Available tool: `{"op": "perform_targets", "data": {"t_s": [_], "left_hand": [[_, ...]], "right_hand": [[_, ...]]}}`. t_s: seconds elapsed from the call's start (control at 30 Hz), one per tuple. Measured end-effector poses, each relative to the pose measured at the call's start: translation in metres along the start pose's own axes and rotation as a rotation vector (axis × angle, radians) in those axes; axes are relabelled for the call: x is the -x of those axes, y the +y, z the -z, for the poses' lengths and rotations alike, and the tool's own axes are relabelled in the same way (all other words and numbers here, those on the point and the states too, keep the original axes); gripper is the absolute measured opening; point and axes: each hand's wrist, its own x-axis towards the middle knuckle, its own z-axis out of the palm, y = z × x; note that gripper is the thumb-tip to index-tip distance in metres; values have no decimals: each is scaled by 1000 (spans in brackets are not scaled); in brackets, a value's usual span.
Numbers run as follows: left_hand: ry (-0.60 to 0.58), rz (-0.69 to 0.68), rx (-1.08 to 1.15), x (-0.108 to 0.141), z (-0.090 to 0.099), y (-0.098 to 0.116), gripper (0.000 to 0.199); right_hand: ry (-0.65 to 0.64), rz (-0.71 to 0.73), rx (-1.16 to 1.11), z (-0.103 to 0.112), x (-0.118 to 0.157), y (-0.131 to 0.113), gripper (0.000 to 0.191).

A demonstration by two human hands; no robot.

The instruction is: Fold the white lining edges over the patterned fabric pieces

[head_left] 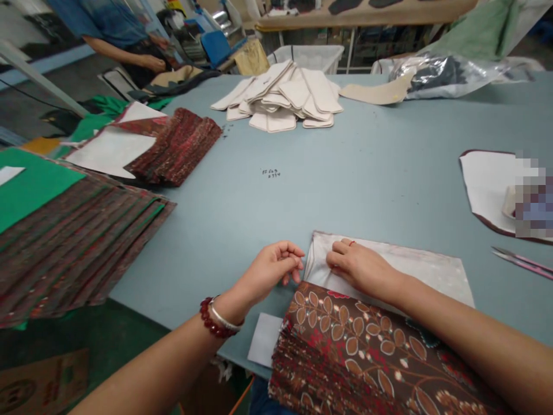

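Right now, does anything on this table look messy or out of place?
Mildly: the white panels at the far side lie in a jumbled heap, unlike the layered patterned fabric by the right hand, and dark handwriting marks the tabletop.

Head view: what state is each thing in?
Left hand: loosely curled, nothing visibly held.
Right hand: curled, on the white cloth.
White cloth: laid out, creased at left end.
Brown floral fabric: stacked in layers.
Off-white cut pieces: heaped.
Pink-handled snips: lying, cut off by frame.
Clear plastic bag: lying, crumpled.
Brown-and-green panels: stacked, fanned.
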Motion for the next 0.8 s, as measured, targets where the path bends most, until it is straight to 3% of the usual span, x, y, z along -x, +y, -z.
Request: {"op": "perform_targets", "data": {"t_s": [0.1,0.23,0.43,0.5,0.57,0.63,0.67,0.73,0.8], "left_hand": [[-42,53,-154,-20,-9,-11,13],[14,-91,-346,-38,-26,-11,28],[58,70,324,-50,-39,-11,28],[67,27,402,-48,-41,-12,27],[52,-38,450,-44,-42,-12,24],[51,-69,484,-41,-42,-12,21],[59,-66,497,-40,-41,-11,20],[81,-41,532,-40,-40,-11,20],[97,-11,567,-41,-40,-11,22]], "right_hand": [[-3,-15,-36,1,-2,-2,9],[12,-47,-157,7,0,-6,11],[-18,-71,-341,18,6,1,21],[8,-103,-374,24,-1,3,18],[134,-119,-359,33,-14,3,14],[253,-83,-353,41,-28,6,18],[252,-64,-378,45,-32,10,22],[97,-95,-443,50,-29,25,22],[-56,-200,-401,51,-7,46,21]]}}
